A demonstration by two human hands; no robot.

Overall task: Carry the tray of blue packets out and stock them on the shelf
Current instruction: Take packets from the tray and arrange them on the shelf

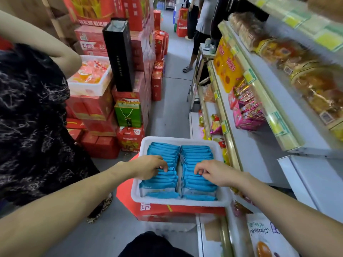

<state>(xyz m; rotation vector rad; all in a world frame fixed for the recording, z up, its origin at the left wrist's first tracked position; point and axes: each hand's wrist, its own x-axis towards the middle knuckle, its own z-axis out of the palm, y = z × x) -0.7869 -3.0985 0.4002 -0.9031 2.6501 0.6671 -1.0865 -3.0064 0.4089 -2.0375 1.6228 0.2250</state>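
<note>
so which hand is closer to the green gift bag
Left. The left hand grips blue packets in the row nearer the green gift bag; the right hand grips the other row, farther off.

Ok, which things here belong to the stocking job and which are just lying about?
Job: white tray; blue packets in it; left hand and right hand, fingers curled on the packets; shelf at right.
Lying about: black box; green gift bag; white tub of orange sweets; stacked red cartons.
</note>
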